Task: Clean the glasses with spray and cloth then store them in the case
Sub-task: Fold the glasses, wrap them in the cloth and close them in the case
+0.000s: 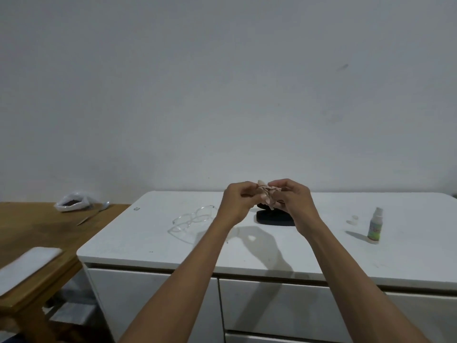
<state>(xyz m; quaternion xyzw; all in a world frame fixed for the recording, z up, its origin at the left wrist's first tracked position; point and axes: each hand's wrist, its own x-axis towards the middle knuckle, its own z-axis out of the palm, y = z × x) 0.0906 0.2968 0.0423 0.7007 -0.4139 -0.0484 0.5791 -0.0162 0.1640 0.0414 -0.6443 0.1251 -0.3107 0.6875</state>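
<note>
Both the left hand (pixel 236 200) and right hand (pixel 293 198) pinch the bunched cloth (pixel 267 194) in curled fingers; glasses (pixel 191 220) lie unwiped, case (pixel 274 218) unfilled.

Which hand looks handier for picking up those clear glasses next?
Probably the left hand. The glasses lie on the white cabinet top just to its left, while the right hand is farther off and could keep its grip on the cloth.
</note>
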